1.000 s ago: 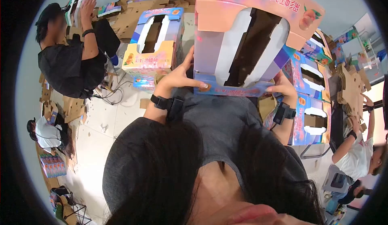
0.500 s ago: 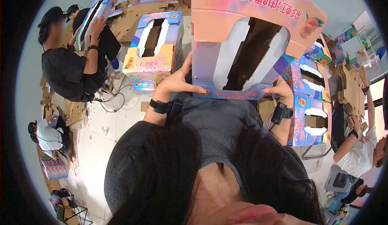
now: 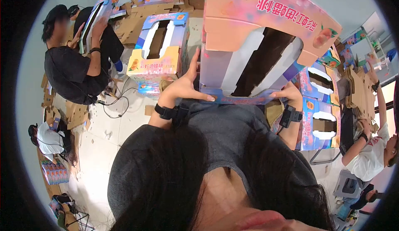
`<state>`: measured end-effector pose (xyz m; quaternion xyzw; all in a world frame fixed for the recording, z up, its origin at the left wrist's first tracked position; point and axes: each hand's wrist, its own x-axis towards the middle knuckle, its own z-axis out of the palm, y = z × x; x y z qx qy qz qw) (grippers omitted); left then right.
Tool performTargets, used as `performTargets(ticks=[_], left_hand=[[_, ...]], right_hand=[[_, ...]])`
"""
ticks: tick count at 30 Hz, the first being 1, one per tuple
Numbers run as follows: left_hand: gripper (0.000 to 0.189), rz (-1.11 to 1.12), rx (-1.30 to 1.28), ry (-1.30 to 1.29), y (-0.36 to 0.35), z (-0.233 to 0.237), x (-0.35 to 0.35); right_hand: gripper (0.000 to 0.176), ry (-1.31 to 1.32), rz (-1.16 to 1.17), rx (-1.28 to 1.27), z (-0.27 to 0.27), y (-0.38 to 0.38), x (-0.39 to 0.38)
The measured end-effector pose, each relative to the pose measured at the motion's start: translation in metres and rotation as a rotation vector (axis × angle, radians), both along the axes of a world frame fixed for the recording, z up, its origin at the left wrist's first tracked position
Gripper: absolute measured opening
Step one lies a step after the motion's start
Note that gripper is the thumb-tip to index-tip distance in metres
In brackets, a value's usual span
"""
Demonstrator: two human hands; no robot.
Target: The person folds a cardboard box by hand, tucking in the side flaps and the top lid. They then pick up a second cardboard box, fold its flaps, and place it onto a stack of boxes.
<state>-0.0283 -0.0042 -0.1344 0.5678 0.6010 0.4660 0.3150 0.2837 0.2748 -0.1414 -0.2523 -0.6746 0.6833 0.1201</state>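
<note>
A large peach carton [image 3: 232, 71], orange and purple with a long dark opening between white flaps, is tilted up in front of my chest. My left hand [image 3: 183, 86] is at its lower left corner, thumb along the near edge and fingers extended up beside the left wall. At the lower right corner, my right hand [image 3: 289, 94] has its thumb on the near edge; its other fingers are hidden behind the carton. Both wrists wear black straps.
Another peach carton [image 3: 158, 44] stands on a stack to the left. More cartons [image 3: 319, 123] are piled at the right. Flattened cardboard [image 3: 359, 87] is near a person in white [image 3: 372, 156]. A person in black [image 3: 70, 71] holds a carton at the left.
The carton has shifted slightly right, and more of its printed far panel shows. My left fingers reach a little higher along its side; the right hand has hardly moved.
</note>
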Motion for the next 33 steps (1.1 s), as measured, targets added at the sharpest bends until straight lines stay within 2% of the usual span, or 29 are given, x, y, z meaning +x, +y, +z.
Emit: performTargets(ticks=[5, 8, 11, 17, 20, 23, 26, 29, 32, 33], left_hand=[[0.151, -0.028, 0.118, 0.101, 0.0, -0.002, 0.002], [0.148, 0.015, 0.108, 0.049, 0.001, 0.003, 0.007], [0.145, 0.044, 0.073, 0.001, 0.0, -0.01, 0.004], [0.144, 0.038, 0.072, -0.004, -0.002, -0.006, 0.006], [0.142, 0.048, 0.118, 0.044, -0.001, 0.011, 0.016], [0.141, 0.04, 0.147, 0.075, 0.001, 0.016, 0.022], [0.135, 0.069, 0.23, 0.13, 0.006, 0.022, 0.028], [0.138, 0.022, 0.181, 0.128, 0.003, 0.032, 0.031], [0.137, 0.036, 0.181, 0.236, 0.003, 0.032, 0.034], [0.137, 0.045, 0.171, 0.245, 0.002, 0.035, 0.036]], right_hand=[[0.079, -0.11, 0.058, -0.028, -0.016, 0.02, 0.009], [0.077, -0.103, 0.127, 0.02, -0.02, 0.027, 0.012], [0.074, 0.089, 0.101, 0.021, -0.015, 0.013, 0.008], [0.081, -0.038, 0.096, -0.07, -0.023, 0.022, 0.014], [0.087, 0.11, 0.036, -0.158, -0.03, 0.017, 0.013], [0.089, 0.123, -0.004, -0.222, -0.058, 0.035, 0.018], [0.09, 0.172, -0.14, -0.281, -0.073, 0.033, 0.019], [0.089, 0.243, -0.165, -0.334, -0.103, 0.046, 0.026], [0.085, 0.362, -0.138, -0.323, -0.123, 0.051, 0.034], [0.087, 0.355, -0.167, -0.338, -0.115, 0.043, 0.033]])
